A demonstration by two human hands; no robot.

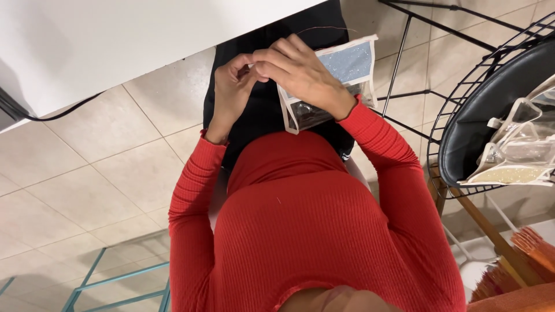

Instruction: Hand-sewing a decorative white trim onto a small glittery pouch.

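Note:
My left hand (230, 86) and my right hand (300, 74) meet over my lap, fingertips pinched together on something very small and pale that I cannot make out. A thin thread (329, 28) arcs away above my right hand. Under my right wrist a small pouch (354, 60) lies on my black-clothed lap. It has a blue glittery panel, a clear plastic front and beige trim, and my right hand hides part of it. Both arms are in red ribbed sleeves.
A white table (115, 40) runs across the top left, with a black cable (63, 112) hanging below it. At right, a black wire chair (457, 104) with a dark cushion holds several clear pouches (520, 153). A teal frame (115, 280) stands on the tile floor, with orange fringe (535, 245) at bottom right.

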